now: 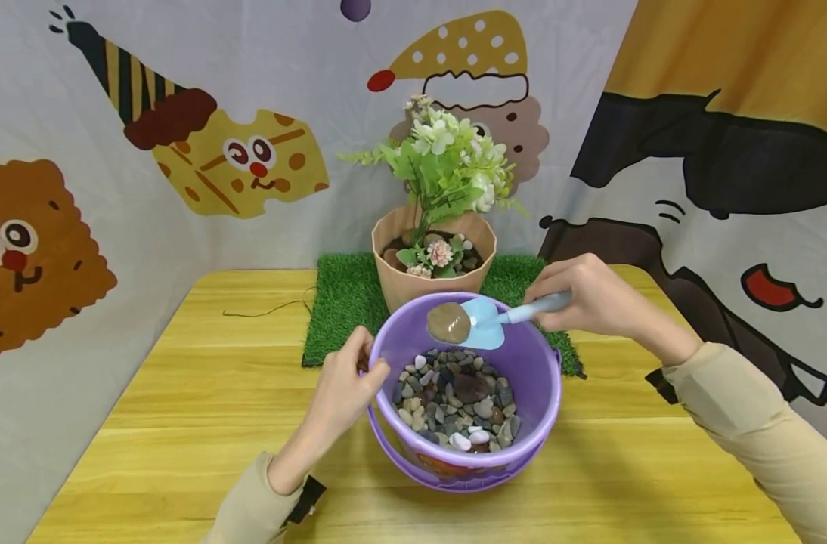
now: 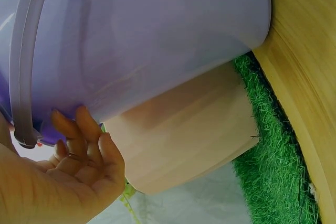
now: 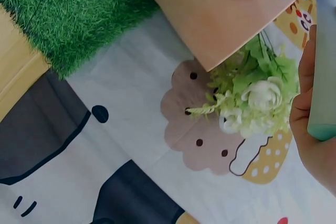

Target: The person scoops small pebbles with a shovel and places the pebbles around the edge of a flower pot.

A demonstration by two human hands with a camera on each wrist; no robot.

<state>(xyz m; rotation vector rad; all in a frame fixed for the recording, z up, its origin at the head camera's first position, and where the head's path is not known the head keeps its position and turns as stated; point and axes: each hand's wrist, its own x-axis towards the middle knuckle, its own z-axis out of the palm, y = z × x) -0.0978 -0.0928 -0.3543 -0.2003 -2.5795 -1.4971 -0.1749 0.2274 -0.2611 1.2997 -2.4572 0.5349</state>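
A purple bucket (image 1: pixel 536 378) stands on the table, its bottom covered with pebbles (image 1: pixel 447 400) of several colours. My left hand (image 1: pixel 342 385) holds the bucket's left rim, thumb at the edge; in the left wrist view the curled fingers (image 2: pixel 86 140) lie against the outer wall. My right hand (image 1: pixel 583 295) grips the grey-blue handle of a small light-blue toy shovel (image 1: pixel 484 321) above the bucket's far part. A large brown stone (image 1: pixel 448 323) sits at the shovel's blade tip. The handle's end (image 3: pixel 323 103) shows in the right wrist view; the blade is hidden there.
Right behind the bucket, a peach flowerpot (image 1: pixel 413 291) with white flowers (image 1: pixel 447 151) and stones stands on a green turf mat (image 1: pixel 342 302). A thin dark wire (image 1: pixel 264 311) lies on the wooden table (image 1: pixel 202 408). A printed cloth (image 1: pixel 264 45) hangs behind the table.
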